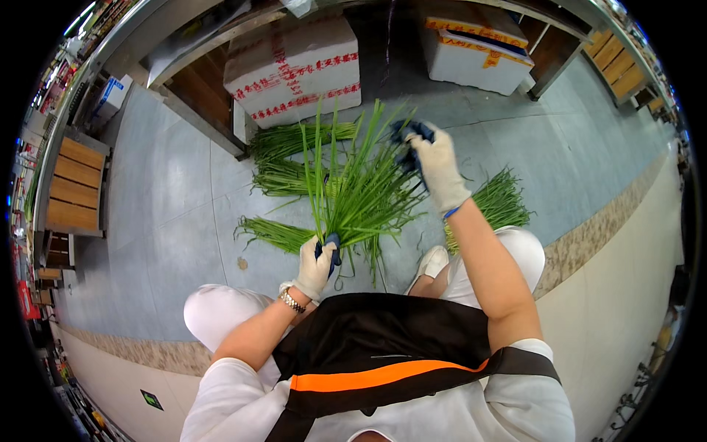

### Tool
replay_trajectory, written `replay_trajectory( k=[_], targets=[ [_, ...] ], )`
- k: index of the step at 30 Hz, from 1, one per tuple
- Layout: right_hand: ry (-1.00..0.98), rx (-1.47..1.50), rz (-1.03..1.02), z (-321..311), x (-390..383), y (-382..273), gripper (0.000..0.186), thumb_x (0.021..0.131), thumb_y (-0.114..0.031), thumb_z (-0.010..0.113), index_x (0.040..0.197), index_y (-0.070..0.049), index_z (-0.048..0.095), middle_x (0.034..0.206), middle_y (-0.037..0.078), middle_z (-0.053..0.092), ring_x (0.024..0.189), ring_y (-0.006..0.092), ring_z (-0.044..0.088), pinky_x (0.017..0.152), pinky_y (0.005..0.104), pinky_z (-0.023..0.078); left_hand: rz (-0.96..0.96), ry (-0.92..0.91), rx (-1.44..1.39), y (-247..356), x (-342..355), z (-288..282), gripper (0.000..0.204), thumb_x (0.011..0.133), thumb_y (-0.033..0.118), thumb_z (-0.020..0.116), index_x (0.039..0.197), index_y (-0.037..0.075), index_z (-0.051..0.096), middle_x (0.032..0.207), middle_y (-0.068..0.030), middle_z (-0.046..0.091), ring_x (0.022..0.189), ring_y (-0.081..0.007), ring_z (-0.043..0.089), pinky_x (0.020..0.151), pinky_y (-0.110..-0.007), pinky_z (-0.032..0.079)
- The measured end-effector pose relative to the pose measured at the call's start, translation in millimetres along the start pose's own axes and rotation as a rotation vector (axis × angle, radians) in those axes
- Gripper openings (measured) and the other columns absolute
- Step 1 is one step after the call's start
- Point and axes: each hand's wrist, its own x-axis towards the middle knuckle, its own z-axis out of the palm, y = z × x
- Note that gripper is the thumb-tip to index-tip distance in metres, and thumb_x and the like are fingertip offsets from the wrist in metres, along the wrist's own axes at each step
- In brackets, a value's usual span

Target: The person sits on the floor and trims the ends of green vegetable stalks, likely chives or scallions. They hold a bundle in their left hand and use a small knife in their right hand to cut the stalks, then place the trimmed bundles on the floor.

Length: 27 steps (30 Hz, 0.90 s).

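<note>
My left hand [318, 264], in a white glove with a blue palm, is closed round the lower ends of a bunch of chives [359, 188]. The long green leaves fan out upward and to the right. At the right of the fan, near the leaf tips, is my right hand [437, 166], gloved the same way. Its blue fingers are blurred, and I cannot make out whether they hold a leaf. Several more chive bundles [278, 177] lie on the floor behind and left of the held bunch. Another chive bundle [502, 199] lies by my right knee.
A white foam box [294, 70] with red tape stands under the table ahead. A second white box [479, 66] with yellow tape is further right. A metal table leg [202, 118] comes down at the left. Wooden-slat stands [75, 183] line the left side.
</note>
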Motion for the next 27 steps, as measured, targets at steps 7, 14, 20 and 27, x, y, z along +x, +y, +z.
replay_trajectory(
  k=[7,14,20,27],
  targets=[
    [0.114,-1.496,-0.471,-72.7,24.7,34.2,0.028,0.078,-0.02,0.064,0.103,-0.007,0.064,0.123,0.016,0.056,0.102,0.0326,0.058,0.086,0.0415,0.047,-0.255,-0.015,-0.29,8.3,18.3,-10.4,0.033,0.098,0.03,0.044,0.094,0.001,0.059,0.062,-0.0004,0.047,0.055,-0.0099,0.044,0.052,-0.026,0.04],
    [-0.234,-1.623,-0.174,-16.0,-5.5,22.0,0.041,0.077,-0.031,0.07,0.11,-0.009,0.064,0.13,0.009,0.054,0.116,0.0308,0.05,0.095,0.0417,0.042,-0.405,-0.112,-0.653,38.2,27.9,-23.9,0.042,0.101,0.039,0.037,0.115,0.005,0.059,0.068,0.0016,0.046,0.058,-0.0082,0.042,0.056,-0.023,0.04],
    [-0.13,-1.426,-0.614,-2.9,-16.2,48.7,0.037,0.073,-0.026,0.073,0.105,-0.011,0.064,0.116,0.012,0.06,0.11,0.0291,0.054,0.094,0.0412,0.038,-0.279,-0.147,-0.463,28.6,33.1,-24.6,0.023,0.093,0.026,0.054,0.107,0.007,0.056,0.08,-0.0003,0.053,0.067,-0.0094,0.051,0.058,-0.025,0.045],
    [-0.219,-0.918,-0.496,37.3,-44.5,4.5,0.031,0.075,-0.017,0.072,0.103,-0.007,0.062,0.108,0.016,0.06,0.097,0.034,0.058,0.081,0.0409,0.047,-0.348,-0.133,-0.547,34.4,37.2,-17.1,0.022,0.089,0.008,0.054,0.111,0.003,0.053,0.091,-0.004,0.06,0.076,-0.0128,0.058,0.066,-0.027,0.049]
  ],
)
